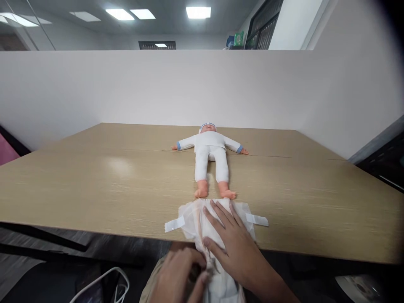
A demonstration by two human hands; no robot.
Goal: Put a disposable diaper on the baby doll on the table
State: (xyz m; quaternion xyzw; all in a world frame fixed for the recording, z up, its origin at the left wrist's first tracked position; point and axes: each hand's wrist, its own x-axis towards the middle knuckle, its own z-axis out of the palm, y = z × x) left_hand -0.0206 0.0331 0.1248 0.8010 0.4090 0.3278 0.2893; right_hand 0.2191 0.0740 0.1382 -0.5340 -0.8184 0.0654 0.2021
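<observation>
A white diaper lies unfolded over the table's front edge, its lower part hanging down toward my lap. Its two white fastening tapes stick out left and right. My right hand rests flat on the diaper with its fingers spread. Below the table edge, the curled fingers of my left hand grip the diaper's left side; the fingertips are partly hidden. Just beyond the diaper, a baby doll in white clothes with blue cuffs lies on its back, arms out and feet toward me.
The wooden table reaches back to a white partition. A white cable loops at the lower left, beside a dark surface. A round pale object is partly visible below the table at right.
</observation>
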